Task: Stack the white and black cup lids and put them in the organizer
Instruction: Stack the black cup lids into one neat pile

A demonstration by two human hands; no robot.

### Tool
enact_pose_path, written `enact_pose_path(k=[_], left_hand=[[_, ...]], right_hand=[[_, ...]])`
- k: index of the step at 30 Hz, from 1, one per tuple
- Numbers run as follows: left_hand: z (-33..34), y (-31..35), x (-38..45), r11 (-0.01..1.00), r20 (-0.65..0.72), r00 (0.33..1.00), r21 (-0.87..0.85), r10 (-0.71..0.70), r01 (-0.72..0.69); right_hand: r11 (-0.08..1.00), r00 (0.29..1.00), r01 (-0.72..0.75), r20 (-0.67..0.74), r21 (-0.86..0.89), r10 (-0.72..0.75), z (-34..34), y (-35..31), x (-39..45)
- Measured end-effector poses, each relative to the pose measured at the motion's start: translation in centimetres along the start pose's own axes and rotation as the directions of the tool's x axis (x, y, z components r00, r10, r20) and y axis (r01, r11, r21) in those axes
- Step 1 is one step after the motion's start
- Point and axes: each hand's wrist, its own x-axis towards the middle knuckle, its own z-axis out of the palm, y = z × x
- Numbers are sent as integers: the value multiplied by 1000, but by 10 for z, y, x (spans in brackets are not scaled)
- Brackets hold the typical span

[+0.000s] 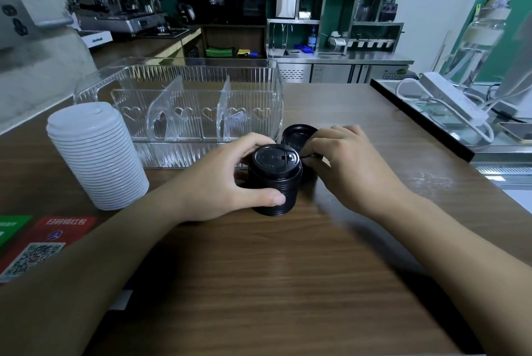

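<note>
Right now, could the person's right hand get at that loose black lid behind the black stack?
Probably yes. The right hand is already at the loose black lid, nothing lies between them, and the left hand holds the black stack off to the side.

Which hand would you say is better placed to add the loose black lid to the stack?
The right hand: it already touches the loose black lid, while the left hand steadies the black stack.
</note>
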Motion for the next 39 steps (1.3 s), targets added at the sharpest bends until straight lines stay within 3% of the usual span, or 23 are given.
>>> enact_pose_path(k=[9, 19, 26, 30, 34, 39], left_hand=[[1, 0, 0, 1000, -9, 1000, 1, 7, -7], [0, 0, 0, 1000, -9, 1000, 3, 12, -12], [-1, -3, 1, 1000, -32, 999, 10, 11, -11], [-3, -1, 0, 998, -187, 981, 29, 56, -51], [-2, 5, 0, 989, -327, 934, 11, 146, -151], [1, 13, -5, 980, -315, 929, 46, 197, -192]], right_hand=[[999, 999, -39, 23, -17, 40, -6, -9, 0], [986, 998, -62, 18, 152, 60, -9, -3, -3], [931, 971, -150, -130, 332, 203, -26, -7, -1], [804, 931, -179, -166, 567, 325, -39, -14, 1], [543, 916, -167, -74, 823, 394, -43, -21, 4], [254, 935, -199, 106, 946, 339, -42, -29, 5]])
